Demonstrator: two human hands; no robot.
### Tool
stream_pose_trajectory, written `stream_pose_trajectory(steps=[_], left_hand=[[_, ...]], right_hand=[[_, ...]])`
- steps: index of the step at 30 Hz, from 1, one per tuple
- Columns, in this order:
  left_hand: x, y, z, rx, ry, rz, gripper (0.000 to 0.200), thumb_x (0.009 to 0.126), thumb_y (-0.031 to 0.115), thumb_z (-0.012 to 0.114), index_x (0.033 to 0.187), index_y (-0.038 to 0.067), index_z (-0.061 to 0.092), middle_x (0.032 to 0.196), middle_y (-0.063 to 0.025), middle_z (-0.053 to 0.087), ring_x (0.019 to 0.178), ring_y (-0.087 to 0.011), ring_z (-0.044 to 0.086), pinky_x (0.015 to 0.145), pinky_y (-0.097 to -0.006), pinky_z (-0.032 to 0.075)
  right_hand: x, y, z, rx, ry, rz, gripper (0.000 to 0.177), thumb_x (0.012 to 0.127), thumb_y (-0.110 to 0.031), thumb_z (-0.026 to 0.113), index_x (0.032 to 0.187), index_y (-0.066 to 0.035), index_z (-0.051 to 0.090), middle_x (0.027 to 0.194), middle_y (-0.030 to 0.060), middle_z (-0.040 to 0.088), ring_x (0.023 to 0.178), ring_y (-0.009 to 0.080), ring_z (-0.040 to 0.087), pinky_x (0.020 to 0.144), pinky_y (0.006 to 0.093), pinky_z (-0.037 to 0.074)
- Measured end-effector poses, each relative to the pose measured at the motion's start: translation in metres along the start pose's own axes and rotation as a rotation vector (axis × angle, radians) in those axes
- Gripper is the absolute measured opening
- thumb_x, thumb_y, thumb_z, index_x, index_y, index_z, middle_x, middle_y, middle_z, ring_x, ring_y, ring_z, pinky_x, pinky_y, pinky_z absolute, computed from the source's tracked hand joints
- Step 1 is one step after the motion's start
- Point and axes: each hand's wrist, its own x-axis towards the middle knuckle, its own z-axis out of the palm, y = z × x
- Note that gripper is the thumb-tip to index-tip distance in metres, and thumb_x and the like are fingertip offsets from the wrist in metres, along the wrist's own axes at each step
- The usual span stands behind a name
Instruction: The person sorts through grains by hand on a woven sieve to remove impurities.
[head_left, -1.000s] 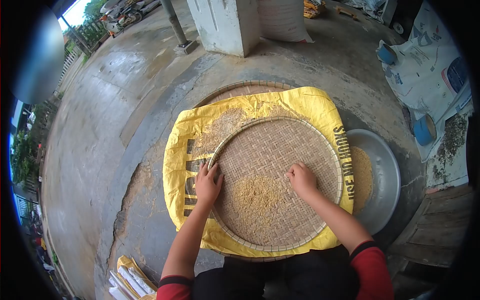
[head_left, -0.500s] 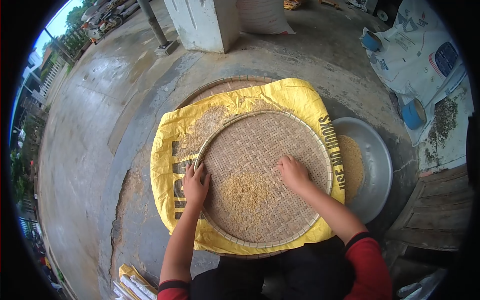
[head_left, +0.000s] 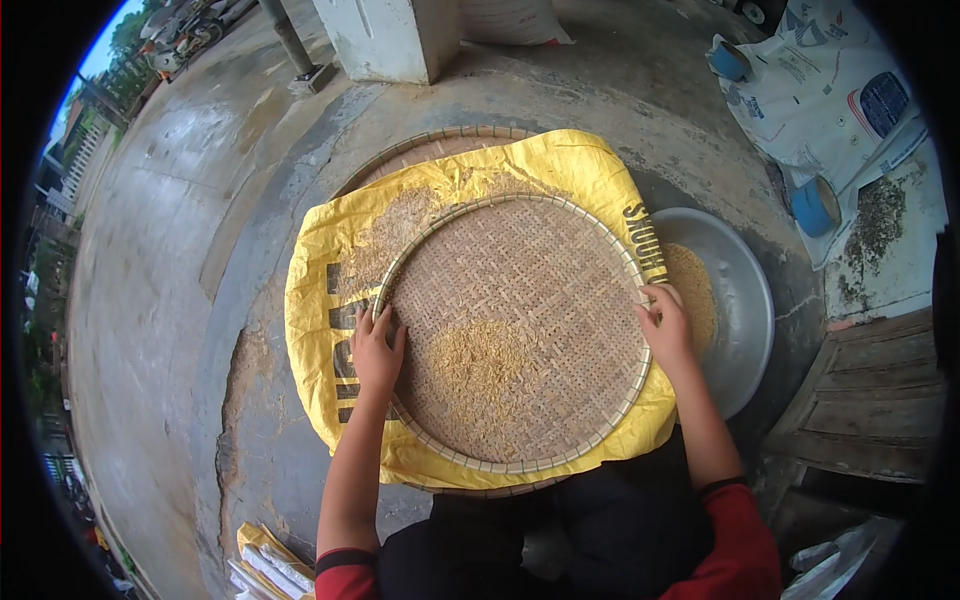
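Right hand (head_left: 665, 325) moved from centre of woven tray (head_left: 520, 290) to right rim, fingers closed on it. Left hand (head_left: 375, 350) clamped on left rim. Tray at frame centre, holding grain pile (head_left: 480, 365), on yellow sack (head_left: 330, 250). Metal basin (head_left: 748, 300) at right.

yellow sack (head_left: 560, 165), tan woven tray (head_left: 540, 270)

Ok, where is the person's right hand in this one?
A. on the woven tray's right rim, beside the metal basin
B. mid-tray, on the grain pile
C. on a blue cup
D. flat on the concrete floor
A: the right hand is on the right rim of the woven tray, next to the metal basin, clear of the grain pile.
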Motion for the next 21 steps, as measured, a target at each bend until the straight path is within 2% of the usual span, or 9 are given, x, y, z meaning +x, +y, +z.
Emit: stream_pose_trajectory(steps=[1, 3, 6, 8, 21], left_hand=[[0.000, 0.000, 0.000, 0.000, 0.007, 0.005, 0.042, 0.082, 0.026, 0.064, 0.120, 0.012, 0.057, 0.128, -0.0160, 0.050, 0.127, -0.0344, 0.038, 0.100, -0.0446, 0.033], [-0.001, 0.000, 0.000, 0.007, 0.010, 0.005, 0.041, 0.082, 0.026, 0.064, 0.120, 0.012, 0.057, 0.128, -0.0160, 0.050, 0.127, -0.0344, 0.038, 0.100, -0.0446, 0.033], [0.000, 0.000, 0.001, 0.002, 0.012, 0.003, 0.041, 0.082, 0.026, 0.064, 0.120, 0.012, 0.057, 0.128, -0.0160, 0.050, 0.127, -0.0342, 0.038, 0.100, -0.0448, 0.033], [0.000, -0.001, 0.001, -0.001, 0.009, 0.002, 0.041, 0.082, 0.027, 0.064, 0.120, 0.012, 0.057, 0.128, -0.0160, 0.050, 0.127, -0.0342, 0.038, 0.101, -0.0449, 0.033], [0.001, 0.000, -0.001, -0.017, -0.003, -0.004, 0.042, 0.082, 0.026, 0.064, 0.120, 0.011, 0.058, 0.129, -0.0174, 0.049, 0.128, -0.0346, 0.037, 0.101, -0.0448, 0.033]], right_hand=[[0.003, -0.015, 0.011, 0.022, -0.159, -0.050, 0.028, 0.078, -0.007, 0.067, 0.105, -0.007, 0.059, 0.102, 0.0084, 0.056, 0.074, 0.0176, 0.058, 0.068, 0.0300, 0.048], [0.010, -0.037, 0.044, 0.016, -0.288, -0.139, 0.022, 0.079, -0.008, 0.066, 0.100, -0.005, 0.060, 0.096, 0.0067, 0.056, 0.066, 0.0172, 0.055, 0.063, 0.0291, 0.047], [0.019, -0.043, 0.086, 0.004, -0.357, -0.209, 0.019, 0.080, -0.015, 0.066, 0.097, -0.008, 0.061, 0.095, 0.0061, 0.056, 0.071, 0.0204, 0.058, 0.065, 0.0325, 0.048], [0.021, -0.049, 0.098, -0.136, -0.509, -0.074, 0.017, 0.083, -0.021, 0.063, 0.096, -0.010, 0.060, 0.102, 0.0058, 0.056, 0.086, 0.0272, 0.060, 0.074, 0.0393, 0.049], [0.008, -0.028, 0.127, -0.175, -0.328, -0.250, 0.012, 0.081, -0.015, 0.063, 0.085, -0.005, 0.058, 0.091, 0.0091, 0.054, 0.086, 0.0289, 0.056, 0.074, 0.0399, 0.047]])
